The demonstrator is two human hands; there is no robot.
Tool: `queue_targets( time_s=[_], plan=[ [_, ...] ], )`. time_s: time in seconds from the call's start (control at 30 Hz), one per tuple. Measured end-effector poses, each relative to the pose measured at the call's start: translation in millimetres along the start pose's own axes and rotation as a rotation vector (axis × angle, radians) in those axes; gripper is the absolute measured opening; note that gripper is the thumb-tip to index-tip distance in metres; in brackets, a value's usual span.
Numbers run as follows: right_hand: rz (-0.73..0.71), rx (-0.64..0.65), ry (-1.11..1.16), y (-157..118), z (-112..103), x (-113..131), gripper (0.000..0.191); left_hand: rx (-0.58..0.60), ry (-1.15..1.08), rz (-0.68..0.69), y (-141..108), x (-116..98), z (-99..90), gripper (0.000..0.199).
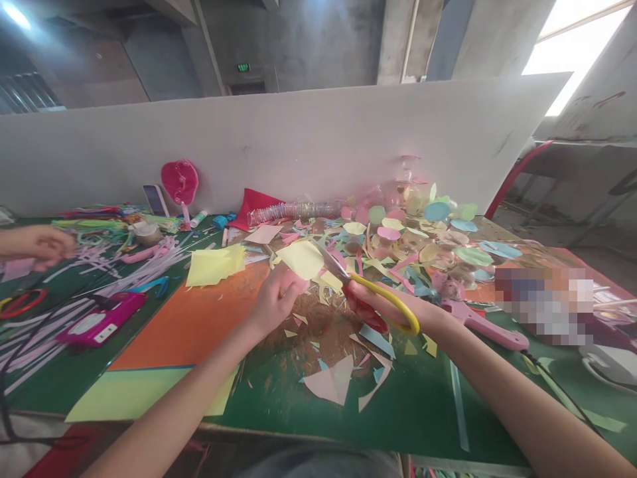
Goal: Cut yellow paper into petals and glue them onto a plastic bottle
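Observation:
Pinched in my left hand (279,292) is a piece of pale yellow paper (301,259) with a rounded outline. My right hand (381,302) grips a pair of scissors (398,300) with yellow and red handles. The blades meet the right side of the paper; whether they are parted I cannot tell. A stack of yellow paper (213,264) lies to the left of my left hand. Cut scraps, among them a pale pink piece (331,382), are scattered on the table below both hands.
Many coloured paper rounds (391,234) are heaped at the back right, near a pink glue gun (485,325). An orange sheet (184,325) and a magenta device (104,318) lie left. Another person's hand (42,244) reaches in at far left. A white partition (298,146) stands behind the table.

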State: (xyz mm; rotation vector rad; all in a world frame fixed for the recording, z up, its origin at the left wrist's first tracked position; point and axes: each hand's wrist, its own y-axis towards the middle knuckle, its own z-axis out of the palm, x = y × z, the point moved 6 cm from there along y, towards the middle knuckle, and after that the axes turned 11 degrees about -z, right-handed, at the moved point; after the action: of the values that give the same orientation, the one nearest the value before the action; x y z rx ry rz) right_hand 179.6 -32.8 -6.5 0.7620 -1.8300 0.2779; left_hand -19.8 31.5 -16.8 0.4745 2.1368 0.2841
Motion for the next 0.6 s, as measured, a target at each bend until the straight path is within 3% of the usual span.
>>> queue_targets(
  time_s=[0.13, 0.27, 0.5, 0.6],
  plan=[
    [0.128, -0.092, -0.029, -2.4, -2.2, -4.5, 0.058, -0.002, 0.009, -0.021, 0.9, -0.2, 0.5, 0.046],
    [0.155, -0.124, -0.051, -3.6, -3.3, -5.2, 0.059, 0.014, -0.003, 0.005, 1.5, -6.0, 1.2, 0.05],
    [0.024, 0.028, -0.033, -0.7, 2.1, -1.8, 0.054, 0.048, -0.059, -0.006, 1.2, -2.5, 4.6, 0.045],
    [0.018, 0.034, -0.028, -1.1, 1.8, -4.0, 0.052, 0.021, -0.072, -0.052, 1.8, 6.0, 6.0, 0.05]
  ],
)
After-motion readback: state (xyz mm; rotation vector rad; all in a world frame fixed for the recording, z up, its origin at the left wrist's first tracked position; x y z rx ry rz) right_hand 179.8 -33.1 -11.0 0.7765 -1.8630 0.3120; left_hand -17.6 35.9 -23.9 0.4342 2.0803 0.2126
